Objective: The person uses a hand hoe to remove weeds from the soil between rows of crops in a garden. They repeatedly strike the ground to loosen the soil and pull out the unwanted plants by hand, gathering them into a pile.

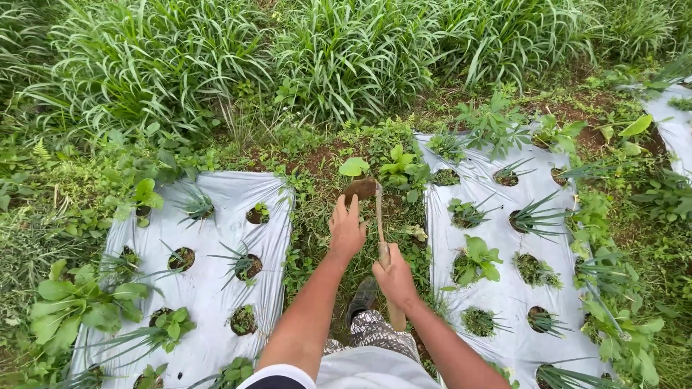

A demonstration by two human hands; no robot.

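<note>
My right hand (395, 277) grips the wooden handle of a small hoe (378, 223), whose soil-caked blade (360, 189) rests on the weedy strip between two garden beds. My left hand (346, 229) is stretched forward with fingers together, just left of the handle and right behind the blade. It holds nothing that I can see. Both bare forearms reach out from the bottom of the view.
Silver plastic mulch covers the left bed (216, 288) and the right bed (497, 288), with holes holding onion-like shoots and leafy weeds. My dark boot (362, 297) stands in the furrow. Tall grass (346, 50) fills the far side.
</note>
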